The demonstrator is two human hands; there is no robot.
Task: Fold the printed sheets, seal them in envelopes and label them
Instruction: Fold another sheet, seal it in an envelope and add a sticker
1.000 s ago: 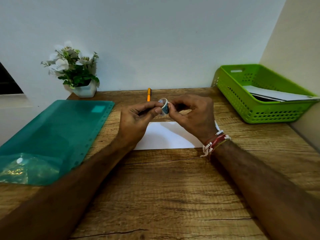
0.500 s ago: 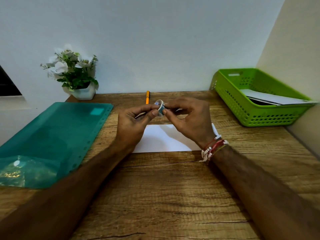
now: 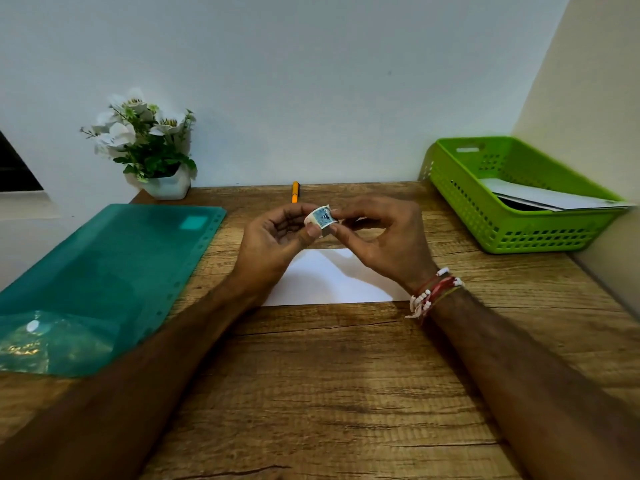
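Above the desk's middle I hold a small blue-and-white sticker (image 3: pixel 321 217) between both hands. My left hand (image 3: pixel 273 244) pinches its left side with thumb and fingers. My right hand (image 3: pixel 384 240) pinches its right edge with thumb and forefinger. Under the hands lies a white envelope (image 3: pixel 332 282), flat on the wooden desk (image 3: pixel 329 375) and partly hidden by my wrists. An orange pen (image 3: pixel 295 192) lies behind the hands near the wall.
A teal plastic sleeve (image 3: pixel 114 271) covers the desk's left side. At the back left stands a white pot of flowers (image 3: pixel 152 150). A green basket (image 3: pixel 519 199) with white envelopes (image 3: pixel 547 199) in it sits at the back right, beside the side wall.
The view has tilted, so everything sits lower in the frame. The small sticker has turned between my fingers, and its blue printed face shows more.
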